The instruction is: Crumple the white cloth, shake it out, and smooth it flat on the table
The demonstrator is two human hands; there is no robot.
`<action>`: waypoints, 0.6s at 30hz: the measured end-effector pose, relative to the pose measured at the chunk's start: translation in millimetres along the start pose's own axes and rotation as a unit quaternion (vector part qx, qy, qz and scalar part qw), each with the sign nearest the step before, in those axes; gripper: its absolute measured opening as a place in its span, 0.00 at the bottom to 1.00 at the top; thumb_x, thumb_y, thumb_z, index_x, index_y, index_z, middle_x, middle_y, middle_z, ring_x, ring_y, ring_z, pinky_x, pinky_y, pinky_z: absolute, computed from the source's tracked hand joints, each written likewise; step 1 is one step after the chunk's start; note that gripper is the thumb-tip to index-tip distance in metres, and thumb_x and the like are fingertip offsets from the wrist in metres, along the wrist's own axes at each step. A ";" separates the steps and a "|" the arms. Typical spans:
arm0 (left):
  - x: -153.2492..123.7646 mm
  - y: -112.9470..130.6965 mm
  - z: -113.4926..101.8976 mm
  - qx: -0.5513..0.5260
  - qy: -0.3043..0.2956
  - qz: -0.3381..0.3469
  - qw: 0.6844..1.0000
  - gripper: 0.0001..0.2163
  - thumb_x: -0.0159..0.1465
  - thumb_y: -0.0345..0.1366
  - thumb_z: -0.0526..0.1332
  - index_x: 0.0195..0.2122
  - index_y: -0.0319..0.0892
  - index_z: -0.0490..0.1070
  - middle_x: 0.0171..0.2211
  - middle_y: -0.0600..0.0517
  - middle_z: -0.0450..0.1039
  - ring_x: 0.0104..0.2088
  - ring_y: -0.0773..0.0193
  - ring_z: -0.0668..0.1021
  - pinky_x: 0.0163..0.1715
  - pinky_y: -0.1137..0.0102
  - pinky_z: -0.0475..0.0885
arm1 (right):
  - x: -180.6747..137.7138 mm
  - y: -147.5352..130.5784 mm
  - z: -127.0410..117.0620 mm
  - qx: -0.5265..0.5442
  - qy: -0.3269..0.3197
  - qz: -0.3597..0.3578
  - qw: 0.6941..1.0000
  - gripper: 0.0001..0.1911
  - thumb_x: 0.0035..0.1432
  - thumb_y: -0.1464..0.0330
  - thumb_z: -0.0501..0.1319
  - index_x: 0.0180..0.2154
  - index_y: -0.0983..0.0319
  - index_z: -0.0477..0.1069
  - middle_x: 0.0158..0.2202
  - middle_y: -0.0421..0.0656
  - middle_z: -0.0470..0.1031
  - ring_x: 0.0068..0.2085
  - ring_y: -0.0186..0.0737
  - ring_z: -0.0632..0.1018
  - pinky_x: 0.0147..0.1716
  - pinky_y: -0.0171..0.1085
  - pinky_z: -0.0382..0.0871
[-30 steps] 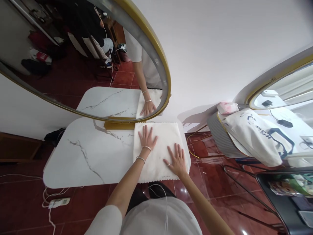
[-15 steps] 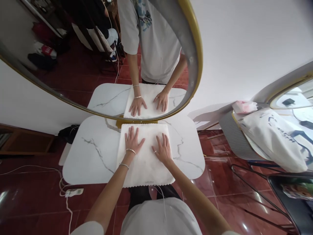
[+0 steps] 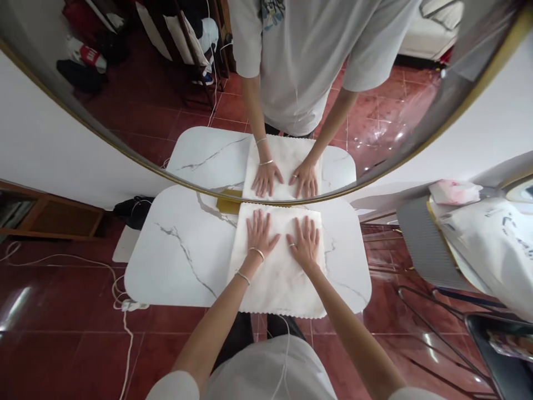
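Note:
A white cloth (image 3: 277, 283) with scalloped edges is spread over the right half of a white marble-patterned table (image 3: 166, 266). My left hand (image 3: 259, 236) lies flat on the cloth's upper left part, fingers apart, with two bracelets at the wrist. On the upper right part rests my right hand (image 3: 306, 244), also flat with spread fingers and a ring on one of them. Neither hand grips anything. The cloth's near edge reaches the table's front edge, and its far edge comes up close to the mirror.
A large gold-framed mirror (image 3: 291, 100) stands at the table's back and reflects my arms and the cloth. To the right are a grey ribbed side table (image 3: 420, 244) with a white bag (image 3: 495, 244) and a black chair (image 3: 499, 344). A power strip (image 3: 133, 305) and cables lie at left.
The camera view has shifted, so the table and cloth appear farther right. Both hands stay flat on the cloth; the right hand sits slightly farther up and nearer the left.

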State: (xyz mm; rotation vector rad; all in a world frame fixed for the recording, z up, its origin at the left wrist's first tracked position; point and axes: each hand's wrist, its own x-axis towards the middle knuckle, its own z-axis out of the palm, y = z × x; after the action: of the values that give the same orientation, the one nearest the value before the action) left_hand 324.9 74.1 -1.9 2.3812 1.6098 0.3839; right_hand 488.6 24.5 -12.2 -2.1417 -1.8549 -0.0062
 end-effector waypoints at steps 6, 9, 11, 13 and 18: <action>-83.1 6.2 -3.0 -0.021 0.000 0.002 1.000 0.34 0.63 0.55 0.55 0.68 0.51 0.49 0.70 0.43 0.42 0.69 0.44 0.49 0.64 0.42 0.39 | 9.8 -10.9 -0.2 -0.028 -0.033 -0.100 0.994 0.35 0.68 0.61 0.47 0.69 0.53 0.32 0.72 0.43 0.31 0.70 0.52 0.41 0.65 0.58 0.43; -111.3 -24.1 -17.6 -0.008 0.001 0.010 1.000 0.32 0.63 0.53 0.56 0.67 0.53 0.50 0.70 0.45 0.45 0.69 0.46 0.50 0.65 0.44 0.40 | 11.6 -42.1 7.6 -0.025 -0.039 -0.116 0.992 0.37 0.67 0.58 0.49 0.69 0.53 0.32 0.72 0.44 0.31 0.70 0.54 0.40 0.64 0.60 0.43; -118.3 -55.5 -30.7 0.002 -0.001 0.016 1.000 0.32 0.63 0.52 0.57 0.67 0.53 0.52 0.69 0.45 0.45 0.68 0.47 0.51 0.65 0.44 0.40 | 11.3 -71.6 15.2 -0.013 -0.039 -0.124 0.991 0.37 0.67 0.56 0.49 0.69 0.54 0.32 0.72 0.45 0.31 0.70 0.56 0.39 0.63 0.61 0.44; -120.7 -90.2 -44.5 0.010 -0.003 0.018 1.000 0.32 0.63 0.52 0.57 0.67 0.52 0.53 0.69 0.45 0.45 0.68 0.46 0.51 0.65 0.44 0.40 | 11.4 -105.1 23.6 0.000 -0.036 -0.124 0.992 0.37 0.67 0.55 0.49 0.69 0.54 0.34 0.71 0.46 0.33 0.70 0.56 0.40 0.63 0.61 0.44; -125.5 -146.3 -66.4 0.026 -0.015 0.014 0.999 0.29 0.65 0.49 0.56 0.66 0.52 0.54 0.69 0.43 0.45 0.69 0.44 0.50 0.63 0.41 0.43 | 17.8 -168.7 38.6 0.009 -0.037 -0.101 0.994 0.33 0.67 0.54 0.48 0.68 0.56 0.45 0.71 0.46 0.38 0.70 0.53 0.41 0.65 0.57 0.42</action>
State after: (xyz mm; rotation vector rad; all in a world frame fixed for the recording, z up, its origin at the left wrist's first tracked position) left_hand 130.1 13.9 0.1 2.4383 1.5930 0.3147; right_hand 320.8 70.2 -7.2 -1.9580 -2.0989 0.0465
